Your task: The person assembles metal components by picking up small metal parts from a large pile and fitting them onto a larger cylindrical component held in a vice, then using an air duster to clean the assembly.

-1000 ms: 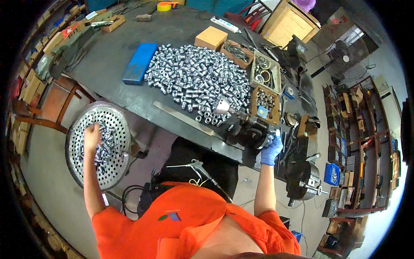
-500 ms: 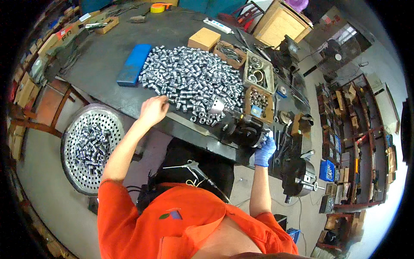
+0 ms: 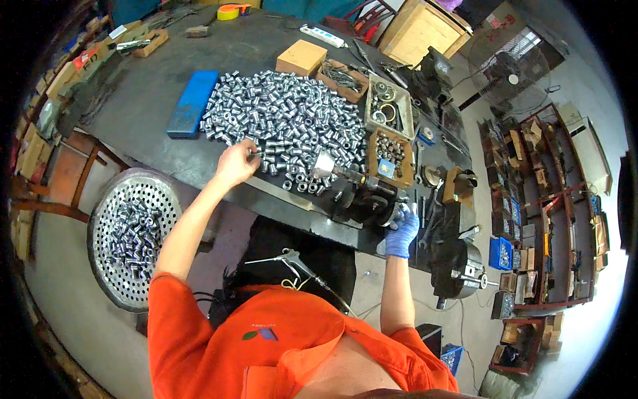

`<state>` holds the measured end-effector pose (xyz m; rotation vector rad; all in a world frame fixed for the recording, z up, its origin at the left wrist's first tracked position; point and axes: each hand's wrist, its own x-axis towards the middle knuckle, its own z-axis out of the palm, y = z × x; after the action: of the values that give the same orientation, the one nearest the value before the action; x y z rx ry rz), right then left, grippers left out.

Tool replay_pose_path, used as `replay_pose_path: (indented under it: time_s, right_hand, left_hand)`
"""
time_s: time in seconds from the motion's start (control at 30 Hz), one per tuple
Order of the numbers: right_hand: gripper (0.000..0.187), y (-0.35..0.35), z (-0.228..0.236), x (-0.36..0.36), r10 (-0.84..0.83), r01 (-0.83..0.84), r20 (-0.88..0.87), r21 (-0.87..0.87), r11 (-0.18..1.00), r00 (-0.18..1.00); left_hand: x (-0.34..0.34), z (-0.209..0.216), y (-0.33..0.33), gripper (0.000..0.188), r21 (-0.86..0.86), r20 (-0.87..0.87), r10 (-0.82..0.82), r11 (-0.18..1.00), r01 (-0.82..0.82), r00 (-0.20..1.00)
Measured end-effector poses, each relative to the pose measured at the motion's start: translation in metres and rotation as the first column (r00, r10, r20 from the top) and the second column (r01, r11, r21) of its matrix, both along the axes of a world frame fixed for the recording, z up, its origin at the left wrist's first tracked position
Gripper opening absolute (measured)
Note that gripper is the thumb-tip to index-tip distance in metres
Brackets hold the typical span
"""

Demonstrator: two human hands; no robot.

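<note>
My bare left hand (image 3: 237, 164) is at the near left edge of a big heap of shiny metal bushings (image 3: 286, 116). Its fingers are pinched together, with a small metal bushing (image 3: 252, 153) just showing between them. My right hand (image 3: 403, 233), in a blue-white glove, is closed around the round, ridged end (image 3: 391, 214) of a dark clamping fixture (image 3: 367, 201) at the bench's front edge. Left of the fixture, a flat bright metal plate (image 3: 323, 164) stands out beside the heap.
A perforated metal bowl (image 3: 106, 223) with more bushings stands at my left. Behind the heap lie a blue case (image 3: 193, 104), a cardboard box (image 3: 301, 58) and open trays of parts (image 3: 392, 156). An air blow gun (image 3: 290, 258) lies below the bench edge.
The view has shifted slightly. My left hand has moved a little closer against the heap, its fingers now pinched on a bushing. My right hand stays on the fixture's end.
</note>
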<state>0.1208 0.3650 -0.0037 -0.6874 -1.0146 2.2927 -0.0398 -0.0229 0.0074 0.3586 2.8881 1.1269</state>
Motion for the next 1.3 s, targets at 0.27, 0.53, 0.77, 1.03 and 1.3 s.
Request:
replay_pose_path:
  time_s: [0.27, 0.53, 0.77, 1.03, 1.3]
  right_hand:
    - [0.034, -0.005, 0.008, 0.000, 0.079, -0.078, 0.006, -0.101, 0.992, 0.997]
    - [0.032, 0.004, -0.005, 0.004, 0.055, -0.061, -0.053, -0.114, 0.992, 0.997]
    - [0.027, -0.011, 0.023, 0.039, 0.104, -0.102, -0.125, 0.022, 0.994, 0.987]
    - [0.035, 0.001, 0.098, 0.007, 0.227, -0.181, -0.182, 0.240, 0.954, 0.957]
    - [0.024, 0.029, 0.060, -0.068, 0.103, -0.078, -0.083, 0.268, 0.960, 0.991]
  left_hand:
    - [0.033, 0.068, 0.052, 0.023, 0.878, 0.082, -0.539, 0.436, 0.195, 0.838]
    - [0.019, 0.065, 0.057, 0.021, 0.861, 0.161, -0.604, 0.473, 0.189, 0.781]
    - [0.015, 0.071, 0.059, 0.019, 0.820, 0.089, -0.636, 0.484, 0.306, 0.767]
    - [0.025, 0.064, 0.063, 0.026, 0.723, 0.118, -0.467, 0.645, 0.247, 0.876]
    - [0.036, 0.060, 0.080, 0.049, 0.439, -0.026, -0.280, 0.859, 0.262, 0.960]
